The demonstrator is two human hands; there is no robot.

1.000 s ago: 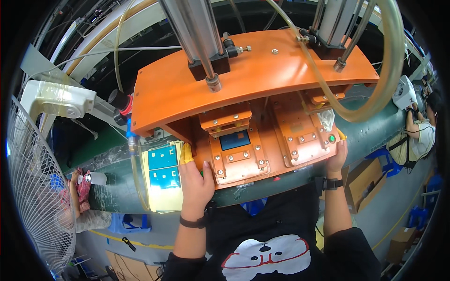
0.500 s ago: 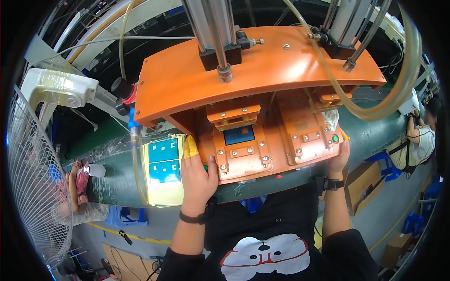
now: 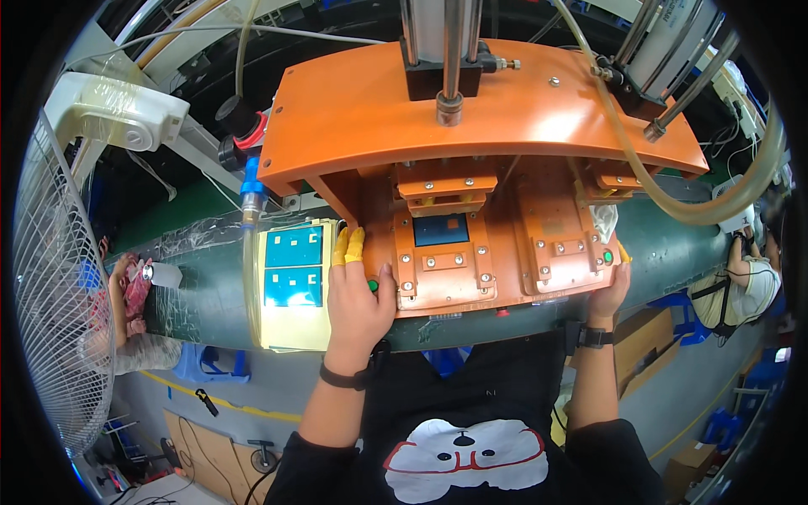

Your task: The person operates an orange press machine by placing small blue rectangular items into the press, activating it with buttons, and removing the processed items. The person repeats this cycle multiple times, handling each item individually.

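Observation:
An orange pneumatic press (image 3: pixel 497 109) stands before me, with two fixture plates on its base. My left hand (image 3: pixel 359 307) lies open along the base's left end, yellow finger cots on its fingertips. Its thumb is beside a green button (image 3: pixel 374 286). My right hand (image 3: pixel 609 295) rests at the base's right corner, close to another green button (image 3: pixel 608 257); its fingers run along the side, partly hidden, with a yellow-covered tip showing. A dark blue panel (image 3: pixel 441 230) lies in the left fixture (image 3: pixel 446 282), below the raised orange pressing block (image 3: pixel 446 183).
Left of the press, blue panels (image 3: pixel 293 287) lie on a pale yellow sheet (image 3: pixel 295 335). A clear hose (image 3: pixel 627 160) loops over the right side. A fan (image 3: pixel 71 295) stands at far left. Other people sit on both sides; a cardboard box (image 3: pixel 648 345) is below right.
The view has shifted, so the press appears slightly higher and farther right. More of the left green button shows beside my left thumb. Both hands stay at the base's ends.

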